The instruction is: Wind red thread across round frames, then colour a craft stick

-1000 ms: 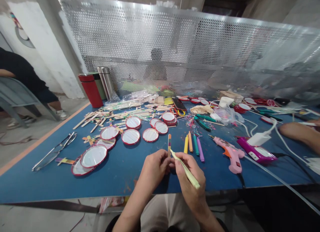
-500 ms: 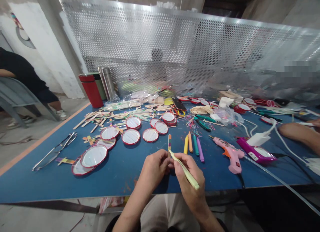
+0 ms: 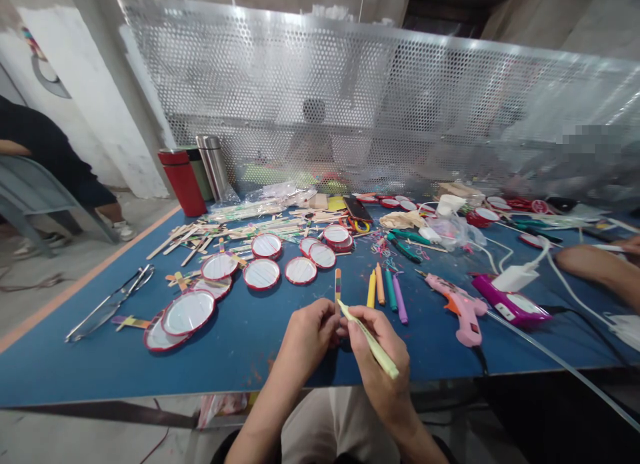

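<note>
My left hand (image 3: 316, 327) is closed round the lower part of a wooden craft stick (image 3: 338, 284), which stands up from the fingers. Orange, yellow and purple bands colour its visible end. In my right hand (image 3: 383, 351) is a pale yellow-green marker (image 3: 375, 351), its tip against or very close to the stick. Just beyond my right hand lie a yellow marker (image 3: 371, 289), an orange marker (image 3: 380, 284), a teal marker (image 3: 391, 291) and a purple marker (image 3: 401, 299). Round red-rimmed discs (image 3: 189, 312) lie to the left, some with coloured sticks attached.
A pink glue gun (image 3: 463, 311) and a purple power strip (image 3: 513, 303) with cables lie at right. Loose craft sticks (image 3: 187, 237), pliers (image 3: 404, 247) and bottles (image 3: 184, 184) stand or lie farther back. Glasses (image 3: 107, 304) rest at left. Another person's arm (image 3: 600, 267) reaches in at right.
Both hands stay nearly in place, the marker still at the stick. The stick's upper end has shifted very slightly left.
</note>
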`<state>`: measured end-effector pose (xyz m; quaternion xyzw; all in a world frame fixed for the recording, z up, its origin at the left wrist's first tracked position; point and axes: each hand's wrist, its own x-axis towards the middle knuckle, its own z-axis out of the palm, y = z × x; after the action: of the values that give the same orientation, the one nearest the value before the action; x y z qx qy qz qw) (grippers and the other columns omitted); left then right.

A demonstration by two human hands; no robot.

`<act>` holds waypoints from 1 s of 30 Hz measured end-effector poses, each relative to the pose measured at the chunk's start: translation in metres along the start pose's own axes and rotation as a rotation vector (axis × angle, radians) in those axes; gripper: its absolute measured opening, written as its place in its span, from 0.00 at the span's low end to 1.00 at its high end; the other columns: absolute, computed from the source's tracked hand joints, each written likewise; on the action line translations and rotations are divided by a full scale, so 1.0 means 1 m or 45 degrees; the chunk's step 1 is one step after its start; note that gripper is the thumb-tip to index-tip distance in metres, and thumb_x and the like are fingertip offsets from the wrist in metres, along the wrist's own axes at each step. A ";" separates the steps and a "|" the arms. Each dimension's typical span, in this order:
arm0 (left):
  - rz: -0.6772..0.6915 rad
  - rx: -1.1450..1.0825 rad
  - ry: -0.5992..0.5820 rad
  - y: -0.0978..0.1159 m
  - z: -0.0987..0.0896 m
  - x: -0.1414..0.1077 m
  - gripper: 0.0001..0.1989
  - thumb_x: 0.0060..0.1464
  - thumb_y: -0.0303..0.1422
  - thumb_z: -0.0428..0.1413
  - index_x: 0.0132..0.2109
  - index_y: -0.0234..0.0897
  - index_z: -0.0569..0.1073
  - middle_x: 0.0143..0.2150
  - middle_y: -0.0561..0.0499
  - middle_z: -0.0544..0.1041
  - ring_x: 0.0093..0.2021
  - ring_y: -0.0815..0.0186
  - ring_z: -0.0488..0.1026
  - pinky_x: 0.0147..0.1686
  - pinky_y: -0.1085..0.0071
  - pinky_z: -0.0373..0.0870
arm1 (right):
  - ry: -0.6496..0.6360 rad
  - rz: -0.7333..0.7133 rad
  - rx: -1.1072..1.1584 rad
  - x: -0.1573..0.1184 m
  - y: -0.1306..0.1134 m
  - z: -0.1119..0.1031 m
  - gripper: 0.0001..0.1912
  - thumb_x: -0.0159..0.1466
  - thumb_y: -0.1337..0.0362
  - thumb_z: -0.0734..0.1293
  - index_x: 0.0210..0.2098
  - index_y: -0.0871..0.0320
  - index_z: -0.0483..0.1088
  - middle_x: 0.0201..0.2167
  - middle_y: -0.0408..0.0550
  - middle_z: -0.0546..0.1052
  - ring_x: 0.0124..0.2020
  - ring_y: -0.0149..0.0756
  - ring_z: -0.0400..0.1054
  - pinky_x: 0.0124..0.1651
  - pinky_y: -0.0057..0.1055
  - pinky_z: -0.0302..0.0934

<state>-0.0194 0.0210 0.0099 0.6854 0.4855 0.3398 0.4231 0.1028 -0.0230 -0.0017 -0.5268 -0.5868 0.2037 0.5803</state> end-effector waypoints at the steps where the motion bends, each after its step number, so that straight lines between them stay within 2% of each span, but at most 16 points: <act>1: 0.002 -0.006 0.002 0.000 0.000 0.000 0.07 0.53 0.31 0.48 0.28 0.38 0.67 0.21 0.56 0.71 0.22 0.70 0.68 0.25 0.77 0.62 | -0.004 -0.004 -0.007 0.000 0.000 0.000 0.08 0.64 0.62 0.62 0.39 0.58 0.71 0.31 0.46 0.79 0.29 0.34 0.74 0.31 0.27 0.70; 7: -0.014 -0.009 -0.009 0.000 0.000 0.001 0.07 0.53 0.32 0.48 0.28 0.39 0.66 0.21 0.56 0.72 0.22 0.70 0.69 0.25 0.76 0.62 | -0.013 0.005 -0.008 0.000 0.004 0.001 0.08 0.65 0.62 0.62 0.40 0.58 0.70 0.31 0.47 0.78 0.29 0.33 0.73 0.32 0.27 0.70; 12: -0.036 -0.001 -0.020 -0.003 0.002 0.001 0.08 0.54 0.34 0.48 0.29 0.39 0.66 0.20 0.55 0.71 0.22 0.69 0.69 0.26 0.75 0.63 | 0.062 0.085 0.049 -0.002 0.008 0.001 0.09 0.65 0.61 0.62 0.41 0.57 0.70 0.32 0.46 0.78 0.29 0.33 0.74 0.33 0.28 0.71; 19: -0.049 -0.029 -0.019 0.000 0.001 0.000 0.08 0.54 0.35 0.47 0.29 0.39 0.67 0.22 0.55 0.72 0.23 0.69 0.69 0.26 0.76 0.63 | 0.025 0.048 0.043 -0.001 0.005 0.002 0.08 0.64 0.62 0.62 0.39 0.57 0.71 0.33 0.47 0.79 0.30 0.34 0.75 0.33 0.28 0.71; 26: -0.001 0.006 0.007 0.002 -0.001 0.000 0.07 0.52 0.31 0.48 0.27 0.39 0.67 0.22 0.56 0.73 0.22 0.70 0.70 0.25 0.77 0.63 | -0.022 -0.041 -0.041 0.001 0.002 0.001 0.08 0.64 0.63 0.62 0.39 0.58 0.70 0.32 0.47 0.79 0.29 0.33 0.74 0.32 0.27 0.70; 30: -0.005 0.012 0.000 0.001 0.000 0.000 0.07 0.53 0.32 0.48 0.28 0.39 0.67 0.21 0.56 0.72 0.22 0.69 0.69 0.26 0.76 0.63 | -0.003 -0.022 -0.014 -0.001 0.004 0.001 0.08 0.65 0.63 0.62 0.39 0.58 0.70 0.32 0.46 0.78 0.29 0.33 0.74 0.32 0.27 0.71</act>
<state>-0.0193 0.0213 0.0106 0.6865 0.4885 0.3368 0.4203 0.1031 -0.0220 -0.0053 -0.5246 -0.5932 0.1959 0.5783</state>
